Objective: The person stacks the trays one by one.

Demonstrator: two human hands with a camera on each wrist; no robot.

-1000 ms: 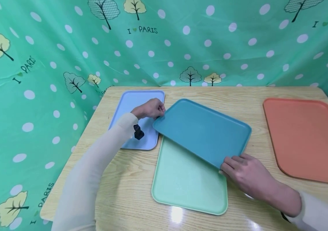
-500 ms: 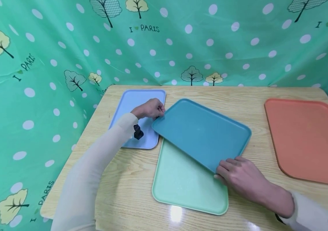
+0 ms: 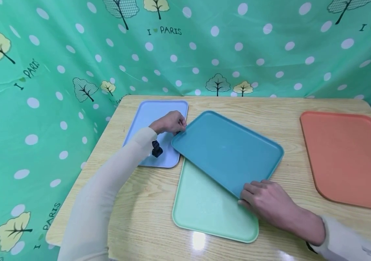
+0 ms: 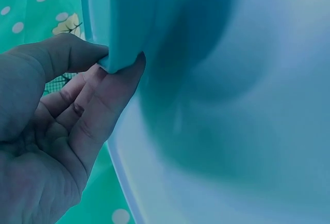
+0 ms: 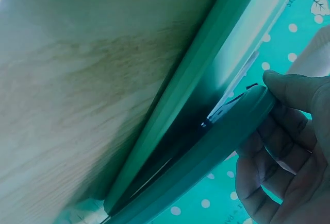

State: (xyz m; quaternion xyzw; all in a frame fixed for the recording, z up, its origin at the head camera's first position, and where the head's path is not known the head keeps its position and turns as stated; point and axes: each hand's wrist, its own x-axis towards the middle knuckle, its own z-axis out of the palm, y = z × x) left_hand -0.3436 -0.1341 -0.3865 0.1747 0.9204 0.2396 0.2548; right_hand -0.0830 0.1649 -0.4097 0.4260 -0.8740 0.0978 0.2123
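Note:
A teal tray [image 3: 227,148] lies slantwise above a mint green tray [image 3: 211,206], covering its far part. My left hand [image 3: 171,122] pinches the teal tray's left corner between thumb and fingers, over a lavender-blue tray [image 3: 146,116]. In the left wrist view, that hand [image 4: 67,116] has thumb and fingertips on either side of the rim. At the near right corner, my right hand [image 3: 267,201] grips the teal tray's edge. The right wrist view shows the right hand's thumb and curled fingers [image 5: 252,188] at the rim, with a gap between the teal tray and the mint one.
An orange tray [image 3: 348,156] lies on the right of the wooden table [image 3: 143,214]. Behind and to the left hangs a green dotted curtain [image 3: 185,58] printed with trees. A small black object [image 3: 156,149] shows at the left wrist, above the lavender-blue tray.
The teal tray's near right corner has come nearer and a little to the left, with my right hand on it. My left hand has stayed at its corner.

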